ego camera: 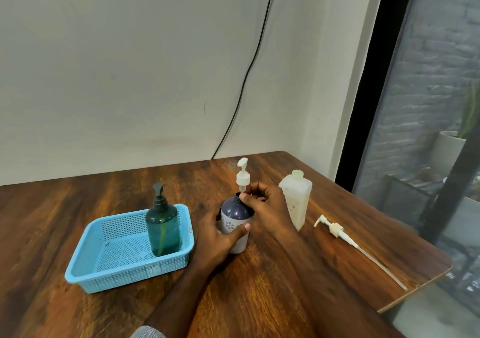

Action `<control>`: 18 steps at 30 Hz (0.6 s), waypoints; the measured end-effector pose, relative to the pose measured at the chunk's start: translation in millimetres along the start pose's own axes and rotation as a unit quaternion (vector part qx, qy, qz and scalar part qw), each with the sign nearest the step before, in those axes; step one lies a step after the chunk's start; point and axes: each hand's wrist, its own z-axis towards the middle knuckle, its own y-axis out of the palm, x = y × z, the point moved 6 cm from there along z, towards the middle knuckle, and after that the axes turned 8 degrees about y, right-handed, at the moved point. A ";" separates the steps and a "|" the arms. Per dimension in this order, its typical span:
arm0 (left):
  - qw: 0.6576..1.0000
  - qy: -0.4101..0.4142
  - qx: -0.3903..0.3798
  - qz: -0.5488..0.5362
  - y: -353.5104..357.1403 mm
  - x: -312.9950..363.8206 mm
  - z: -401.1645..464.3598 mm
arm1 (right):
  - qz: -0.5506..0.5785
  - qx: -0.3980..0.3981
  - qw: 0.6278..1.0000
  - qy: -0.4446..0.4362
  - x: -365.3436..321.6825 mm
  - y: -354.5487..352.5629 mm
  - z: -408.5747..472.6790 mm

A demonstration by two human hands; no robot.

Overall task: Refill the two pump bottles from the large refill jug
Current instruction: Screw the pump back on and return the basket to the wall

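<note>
Wooden table [285, 272]: hands hide purple bottle [235, 211], possibly uncapped.

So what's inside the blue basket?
The green pump bottle stands upright in the blue basket, near its back right corner. The basket floor under the bottle is covered.

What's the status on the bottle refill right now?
Left hand grips navy bottle; right hand lifting its white pump out. Jug uncapped. Nothing in the way.

Single head camera looking forward and down, sitting close above the left hand [220, 236] and right hand [267, 207], facing the wall beyond them, table [259, 285] filling the lower frame
</note>
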 end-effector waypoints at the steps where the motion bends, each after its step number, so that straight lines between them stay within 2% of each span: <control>1: 1.000 0.002 -0.001 0.002 -0.1 0.9 0.1 | 0.000 0.001 1.000 -0.010 -1.5 0.0 0.1; 9: 1.000 -0.002 0.003 0.015 -2.0 -1.5 1.6 | 0.080 -0.038 0.994 -0.062 -6.8 3.5 3.2; 18: 1.000 -0.014 0.015 -0.010 -2.3 -8.1 2.8 | 0.036 -0.064 0.995 -0.064 3.1 10.6 11.7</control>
